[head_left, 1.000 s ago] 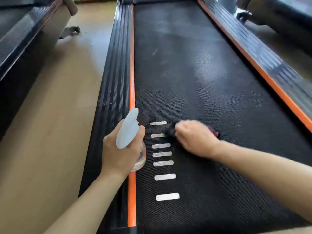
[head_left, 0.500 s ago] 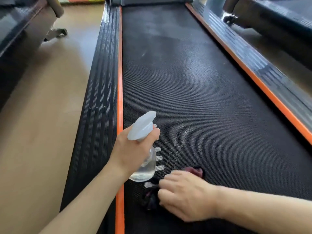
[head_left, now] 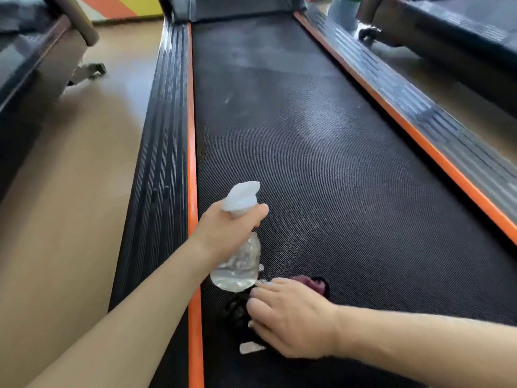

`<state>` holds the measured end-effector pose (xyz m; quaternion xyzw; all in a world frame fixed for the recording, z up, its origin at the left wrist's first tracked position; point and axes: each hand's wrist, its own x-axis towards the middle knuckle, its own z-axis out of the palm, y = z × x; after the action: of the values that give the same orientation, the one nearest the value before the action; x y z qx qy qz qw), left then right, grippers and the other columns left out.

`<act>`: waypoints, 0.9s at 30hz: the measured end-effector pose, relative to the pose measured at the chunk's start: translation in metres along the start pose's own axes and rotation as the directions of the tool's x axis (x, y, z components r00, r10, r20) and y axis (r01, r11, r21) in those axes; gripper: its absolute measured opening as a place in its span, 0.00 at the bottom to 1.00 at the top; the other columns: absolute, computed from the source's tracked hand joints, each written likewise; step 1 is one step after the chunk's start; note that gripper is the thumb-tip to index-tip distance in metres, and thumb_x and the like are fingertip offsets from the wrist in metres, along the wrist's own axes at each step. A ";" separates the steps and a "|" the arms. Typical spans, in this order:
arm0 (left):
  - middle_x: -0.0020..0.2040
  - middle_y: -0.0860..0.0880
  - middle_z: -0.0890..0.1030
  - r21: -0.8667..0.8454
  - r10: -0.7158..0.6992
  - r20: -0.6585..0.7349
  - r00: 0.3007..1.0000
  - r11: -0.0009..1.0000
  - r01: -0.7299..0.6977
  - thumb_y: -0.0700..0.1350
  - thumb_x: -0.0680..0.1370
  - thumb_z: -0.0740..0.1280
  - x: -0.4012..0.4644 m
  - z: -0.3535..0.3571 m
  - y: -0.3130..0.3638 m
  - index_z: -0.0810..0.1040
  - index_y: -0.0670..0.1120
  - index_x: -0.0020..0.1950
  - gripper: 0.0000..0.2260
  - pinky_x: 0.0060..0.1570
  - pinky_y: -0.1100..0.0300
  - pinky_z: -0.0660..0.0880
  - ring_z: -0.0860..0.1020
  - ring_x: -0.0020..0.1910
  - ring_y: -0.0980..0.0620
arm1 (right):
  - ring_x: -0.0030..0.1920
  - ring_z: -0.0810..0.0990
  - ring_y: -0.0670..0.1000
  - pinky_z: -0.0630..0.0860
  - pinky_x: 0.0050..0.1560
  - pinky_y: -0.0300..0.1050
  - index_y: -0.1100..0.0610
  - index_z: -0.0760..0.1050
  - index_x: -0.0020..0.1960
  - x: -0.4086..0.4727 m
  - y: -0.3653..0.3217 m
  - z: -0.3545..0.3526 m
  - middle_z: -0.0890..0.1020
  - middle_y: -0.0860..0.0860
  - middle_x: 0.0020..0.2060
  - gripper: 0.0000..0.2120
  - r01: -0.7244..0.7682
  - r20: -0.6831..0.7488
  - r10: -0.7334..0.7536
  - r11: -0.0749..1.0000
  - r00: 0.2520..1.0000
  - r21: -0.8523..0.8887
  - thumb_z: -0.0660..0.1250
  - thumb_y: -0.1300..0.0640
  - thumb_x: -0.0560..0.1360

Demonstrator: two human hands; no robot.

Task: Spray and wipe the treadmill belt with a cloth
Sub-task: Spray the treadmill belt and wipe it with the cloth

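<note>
While right hand (head_left: 293, 317) pressed down with fingers bent over dark crumpled cloth with maroon patch (head_left: 312, 284), cloth lay bunched on near left part of black textured treadmill belt (head_left: 321, 163). White dash mark (head_left: 250, 347) showed just beside hand. Left hand (head_left: 226, 233) gripped neck of clear plastic spray bottle with pale blue-white trigger head (head_left: 240, 239); bottle nearly upright, nozzle aimed forward along belt. Belt's long axis ran away from camera, between orange edge strips (head_left: 191, 152); pale smeared patches farther up.
</note>
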<state>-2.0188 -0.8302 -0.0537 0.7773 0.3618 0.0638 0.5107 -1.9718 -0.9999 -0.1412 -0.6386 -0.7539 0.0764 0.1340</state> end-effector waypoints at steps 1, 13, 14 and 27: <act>0.47 0.45 0.87 -0.003 -0.008 -0.006 1.000 1.000 0.008 0.55 0.79 0.71 0.000 -0.001 0.000 0.84 0.42 0.48 0.15 0.55 0.49 0.79 0.78 0.40 0.54 | 0.41 0.73 0.54 0.68 0.46 0.48 0.55 0.68 0.46 -0.002 0.011 -0.001 0.74 0.52 0.41 0.11 0.048 0.013 -0.048 0.999 0.999 -0.004 0.56 0.51 0.83; 0.43 0.40 0.86 0.024 -0.055 -0.021 0.998 0.998 0.055 0.54 0.79 0.71 0.010 0.010 0.002 0.82 0.37 0.40 0.20 0.53 0.50 0.80 0.81 0.39 0.48 | 0.36 0.77 0.54 0.74 0.40 0.50 0.53 0.66 0.41 -0.005 0.088 -0.014 0.75 0.50 0.35 0.08 -0.459 -0.305 0.412 0.882 0.859 -0.102 0.60 0.52 0.77; 0.43 0.40 0.86 0.039 -0.052 -0.047 0.998 0.998 0.054 0.54 0.79 0.70 0.012 0.012 0.002 0.82 0.37 0.40 0.20 0.53 0.50 0.80 0.79 0.37 0.49 | 0.36 0.76 0.54 0.73 0.40 0.49 0.52 0.65 0.41 -0.008 0.081 -0.013 0.75 0.49 0.35 0.08 -0.431 -0.286 0.390 0.897 0.875 -0.098 0.61 0.52 0.77; 0.37 0.52 0.81 -0.004 -0.032 -0.185 0.982 0.999 0.032 0.57 0.78 0.73 0.028 0.003 -0.014 0.81 0.48 0.41 0.13 0.45 0.59 0.75 0.78 0.40 0.51 | 0.38 0.73 0.51 0.74 0.44 0.48 0.52 0.66 0.44 -0.022 0.061 -0.008 0.73 0.48 0.38 0.09 -0.225 -0.197 0.198 0.967 0.960 -0.123 0.58 0.50 0.81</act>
<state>-2.0042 -0.8115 -0.0748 0.7620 0.4201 0.1278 0.4759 -1.9086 -1.0113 -0.1533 -0.7280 -0.6691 -0.0233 0.1474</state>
